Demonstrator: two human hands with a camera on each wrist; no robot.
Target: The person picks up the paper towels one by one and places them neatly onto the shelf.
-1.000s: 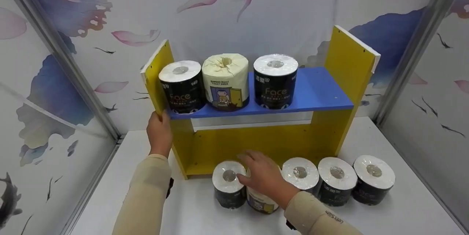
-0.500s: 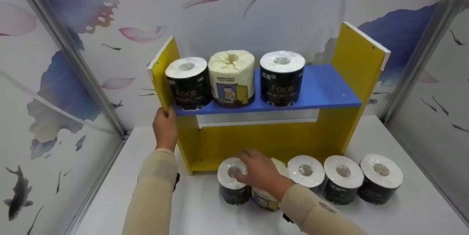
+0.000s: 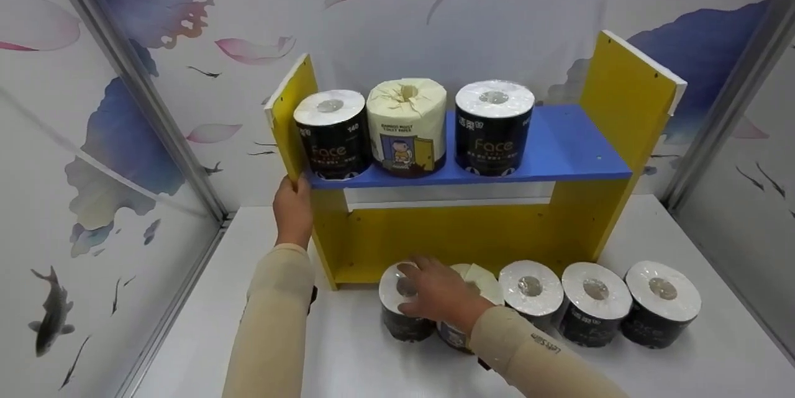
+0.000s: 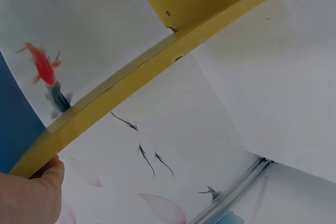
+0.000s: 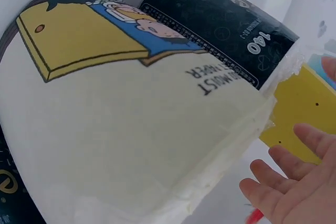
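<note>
My left hand (image 3: 293,212) grips the front edge of the yellow left side panel (image 4: 105,103) of a small shelf, just below the blue board (image 3: 565,143). Its thumb shows against that edge in the left wrist view. My right hand (image 3: 441,292) is over the front rolls with fingers spread, holding nothing. Below it are a black-wrapped toilet roll (image 3: 407,326) and a cream-wrapped toilet roll (image 5: 131,129). In the right wrist view the fingers are apart from the cream roll's top. From the head view, the hand partly hides both rolls.
On the blue board stand a black roll (image 3: 338,149), a cream roll (image 3: 407,125) and another black roll (image 3: 494,137). Three more black rolls, including one at the far right (image 3: 661,298), line the white table (image 3: 354,354). Printed panels enclose the back and sides.
The head view has shifted, so the scene sits farther right. My right hand has moved slightly left over the front rolls, uncovering more of the cream roll's top. My left hand keeps its grip.
</note>
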